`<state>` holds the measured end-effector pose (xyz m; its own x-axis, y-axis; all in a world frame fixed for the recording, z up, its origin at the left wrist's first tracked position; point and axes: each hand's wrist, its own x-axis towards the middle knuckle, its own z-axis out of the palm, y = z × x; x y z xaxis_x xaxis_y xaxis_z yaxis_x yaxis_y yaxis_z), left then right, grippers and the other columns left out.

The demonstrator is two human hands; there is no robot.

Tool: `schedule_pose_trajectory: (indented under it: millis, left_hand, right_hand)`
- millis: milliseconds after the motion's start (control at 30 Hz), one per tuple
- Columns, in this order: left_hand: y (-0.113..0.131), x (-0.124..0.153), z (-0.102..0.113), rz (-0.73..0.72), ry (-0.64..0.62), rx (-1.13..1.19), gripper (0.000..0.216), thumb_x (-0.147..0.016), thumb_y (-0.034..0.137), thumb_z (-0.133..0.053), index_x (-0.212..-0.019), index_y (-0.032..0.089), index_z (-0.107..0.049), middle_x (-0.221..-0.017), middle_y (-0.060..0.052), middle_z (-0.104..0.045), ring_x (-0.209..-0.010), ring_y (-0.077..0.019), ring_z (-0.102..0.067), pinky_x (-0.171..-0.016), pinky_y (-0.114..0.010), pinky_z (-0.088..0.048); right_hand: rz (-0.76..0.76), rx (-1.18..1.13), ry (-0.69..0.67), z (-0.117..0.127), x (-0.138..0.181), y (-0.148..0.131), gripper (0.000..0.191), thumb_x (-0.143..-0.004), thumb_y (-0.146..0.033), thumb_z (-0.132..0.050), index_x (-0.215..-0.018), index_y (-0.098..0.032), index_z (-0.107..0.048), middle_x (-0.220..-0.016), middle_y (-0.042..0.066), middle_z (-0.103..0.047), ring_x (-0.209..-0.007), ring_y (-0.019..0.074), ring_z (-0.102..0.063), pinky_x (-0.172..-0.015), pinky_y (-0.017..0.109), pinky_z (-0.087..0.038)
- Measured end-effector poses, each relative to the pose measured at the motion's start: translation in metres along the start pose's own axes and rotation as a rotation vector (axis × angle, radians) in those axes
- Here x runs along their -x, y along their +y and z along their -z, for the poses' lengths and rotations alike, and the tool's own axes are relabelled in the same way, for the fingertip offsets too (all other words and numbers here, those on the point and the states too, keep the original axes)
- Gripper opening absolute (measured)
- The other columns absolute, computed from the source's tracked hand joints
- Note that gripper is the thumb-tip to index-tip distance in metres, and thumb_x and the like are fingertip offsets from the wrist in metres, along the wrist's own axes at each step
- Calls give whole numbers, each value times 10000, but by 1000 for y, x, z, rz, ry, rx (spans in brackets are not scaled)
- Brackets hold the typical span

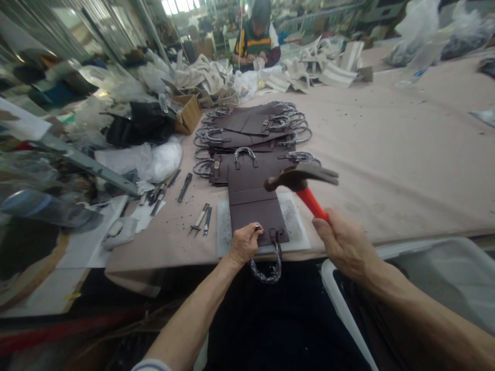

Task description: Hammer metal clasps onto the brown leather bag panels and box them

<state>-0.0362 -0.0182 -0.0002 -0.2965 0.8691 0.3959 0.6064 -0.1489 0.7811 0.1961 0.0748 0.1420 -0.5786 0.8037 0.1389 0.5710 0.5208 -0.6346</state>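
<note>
My right hand (342, 239) is wrapped round the red handle of a claw hammer (297, 179), raised above the work. A brown leather bag panel (253, 198) lies flat under it, with a plastic-wrapped handle (266, 280) hanging over the table's front edge and another wrapped handle (245, 150) at its far end. My left hand (247, 241) rests at the panel's near part, its fingers pinching a short metal tool (257, 227) of which only the top shows. Below the panel is a pale, speckled board (297, 226).
Behind the panel lies a stack of brown bag panels (247, 121) with wrapped handles. Left of the board are a metal tool (199, 219) and several punches (184, 187). A cardboard box (188, 114) stands farther back. Across the table a person (257, 41) sits among pale leather pieces (332, 67).
</note>
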Motion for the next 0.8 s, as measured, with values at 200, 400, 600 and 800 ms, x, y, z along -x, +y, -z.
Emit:
schedule_pose_trajectory:
  millis: [200,400,600,800]
  left_hand:
    - [-3,0,-2,44,0,5,150,-934,263,-552,-906,230,-696,-828,-51,-769,-753,-188,-735,-751,-290,-583]
    - [-4,2,-2,34,-1,0,153,-948,268,-546,-900,232,-687,-845,-51,-768,-785,-189,-740,-772,-291,-582]
    - [-6,4,-3,18,-14,-5,151,-958,249,-546,-930,226,-693,-858,-55,-769,-791,-189,-740,-779,-294,-587]
    - [-6,3,-3,31,-26,-19,151,-943,251,-558,-910,232,-704,-830,-54,-763,-762,-192,-736,-763,-297,-599]
  right_hand:
    - [215,376,-172,-8,8,-12,319,-1024,-421,-350,-806,-242,-497,-574,17,-542,-441,155,-391,-503,318,-177]
    - [180,400,-174,-3,6,-16,351,-1027,-431,-311,-812,-244,-516,-561,26,-523,-455,174,-414,-509,326,-208]
    - [126,266,11,1,4,-27,436,-1044,-488,-214,-826,-246,-504,-580,29,-513,-479,174,-428,-521,317,-256]
    - [38,370,-281,5,-2,0,296,-967,-463,-419,-770,-249,-473,-520,-13,-469,-421,146,-326,-502,319,-164]
